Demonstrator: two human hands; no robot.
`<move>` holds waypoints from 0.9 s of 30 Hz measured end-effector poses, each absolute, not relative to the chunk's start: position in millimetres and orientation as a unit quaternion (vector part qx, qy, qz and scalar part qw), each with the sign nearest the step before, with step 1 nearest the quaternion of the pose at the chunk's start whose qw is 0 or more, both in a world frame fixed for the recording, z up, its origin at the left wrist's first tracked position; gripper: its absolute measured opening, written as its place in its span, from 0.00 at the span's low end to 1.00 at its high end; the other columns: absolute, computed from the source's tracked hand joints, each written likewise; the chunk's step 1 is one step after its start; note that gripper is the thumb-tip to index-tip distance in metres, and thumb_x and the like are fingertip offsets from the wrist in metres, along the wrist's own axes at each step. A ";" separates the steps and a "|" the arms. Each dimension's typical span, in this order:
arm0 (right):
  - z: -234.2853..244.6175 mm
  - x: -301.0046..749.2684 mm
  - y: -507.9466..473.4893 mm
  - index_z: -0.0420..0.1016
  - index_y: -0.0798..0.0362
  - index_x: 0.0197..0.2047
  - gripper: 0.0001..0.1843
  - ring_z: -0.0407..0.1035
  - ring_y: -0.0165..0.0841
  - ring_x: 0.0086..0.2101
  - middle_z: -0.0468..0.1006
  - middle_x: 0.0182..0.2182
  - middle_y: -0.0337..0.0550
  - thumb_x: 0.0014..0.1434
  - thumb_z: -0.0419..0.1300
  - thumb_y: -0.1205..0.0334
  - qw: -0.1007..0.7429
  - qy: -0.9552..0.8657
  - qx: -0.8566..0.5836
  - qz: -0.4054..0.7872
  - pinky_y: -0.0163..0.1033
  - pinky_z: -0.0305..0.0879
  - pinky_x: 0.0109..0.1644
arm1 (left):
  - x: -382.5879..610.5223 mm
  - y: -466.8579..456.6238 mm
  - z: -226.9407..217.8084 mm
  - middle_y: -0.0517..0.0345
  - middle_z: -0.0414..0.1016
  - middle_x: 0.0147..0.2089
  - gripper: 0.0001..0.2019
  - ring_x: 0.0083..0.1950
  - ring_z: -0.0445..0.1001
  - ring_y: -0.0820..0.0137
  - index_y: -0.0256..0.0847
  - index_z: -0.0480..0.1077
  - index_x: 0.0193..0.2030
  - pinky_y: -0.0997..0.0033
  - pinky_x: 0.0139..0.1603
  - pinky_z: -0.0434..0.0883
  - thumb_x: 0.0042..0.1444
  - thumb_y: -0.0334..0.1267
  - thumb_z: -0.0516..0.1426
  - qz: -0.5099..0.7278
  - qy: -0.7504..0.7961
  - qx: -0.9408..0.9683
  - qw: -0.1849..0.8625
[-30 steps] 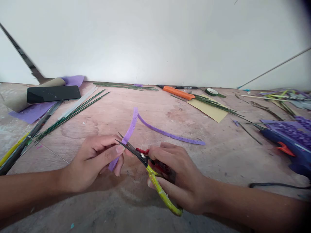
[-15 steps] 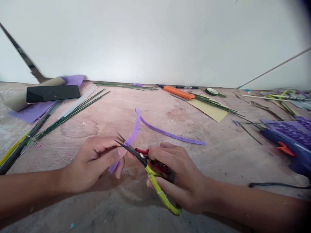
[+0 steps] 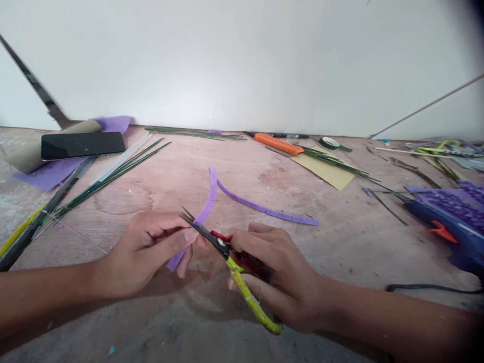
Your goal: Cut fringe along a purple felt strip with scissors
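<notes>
A narrow strip of purple crepe paper [image 3: 209, 197] is pinched between the thumb and fingers of my left hand [image 3: 145, 254]. Its short end hangs below those fingers; the long part rises, folds over, and trails right across the tabletop. Small cuts show along its edge. My right hand [image 3: 282, 275] is closed round the scissors [image 3: 247, 297], which have one yellow-wrapped handle and one red handle. Their dark blades, slightly apart, lie across the strip right beside my left thumb tip.
A phone [image 3: 83, 145] rests on rolled purple paper at the left, near green wires [image 3: 113, 177]. Along the back lie an orange cutter [image 3: 278, 144], green tape [image 3: 329, 143] and a yellow card [image 3: 328, 169]. A blue glue gun [image 3: 434, 227] lies at the right.
The scissor blades have closed slightly on the strip. Both hands stay almost in place, and the strip has shifted only a touch to the left.
</notes>
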State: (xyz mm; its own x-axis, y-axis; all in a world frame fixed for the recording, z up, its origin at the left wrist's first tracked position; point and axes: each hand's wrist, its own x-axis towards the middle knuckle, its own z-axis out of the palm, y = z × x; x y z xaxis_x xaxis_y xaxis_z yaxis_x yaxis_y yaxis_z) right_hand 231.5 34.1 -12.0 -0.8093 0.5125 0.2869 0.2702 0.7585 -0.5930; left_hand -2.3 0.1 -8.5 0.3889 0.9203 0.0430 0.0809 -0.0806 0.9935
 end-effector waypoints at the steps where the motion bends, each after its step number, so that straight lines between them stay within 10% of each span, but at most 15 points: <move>1: -11.6 231.3 34.0 0.55 0.51 0.30 0.12 0.54 0.28 0.23 0.64 0.23 0.33 0.63 0.53 0.60 0.220 -0.911 -0.215 0.274 0.38 0.45 0.31 | -2.1 0.5 -7.9 0.63 0.72 0.20 0.14 0.17 0.59 0.82 0.37 0.77 0.35 0.83 0.16 0.54 0.67 0.38 0.53 0.379 0.395 0.636 0.544; 27: -12.3 232.0 33.3 0.58 0.52 0.30 0.11 0.53 0.29 0.24 0.61 0.23 0.33 0.62 0.56 0.62 0.224 -0.898 -0.251 0.282 0.36 0.46 0.31 | -0.3 1.1 -8.7 0.64 0.71 0.21 0.15 0.17 0.57 0.83 0.37 0.73 0.30 0.84 0.17 0.54 0.66 0.38 0.53 0.406 0.389 0.588 0.581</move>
State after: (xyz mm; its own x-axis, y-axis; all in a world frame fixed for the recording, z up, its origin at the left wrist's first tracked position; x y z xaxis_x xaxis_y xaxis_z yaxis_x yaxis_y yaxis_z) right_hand 232.0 33.3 -12.3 -0.7735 0.5778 0.2605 0.3252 0.7147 -0.6193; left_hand -0.3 1.1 -8.7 0.3666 0.9300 0.0247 -0.0144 -0.0209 0.9997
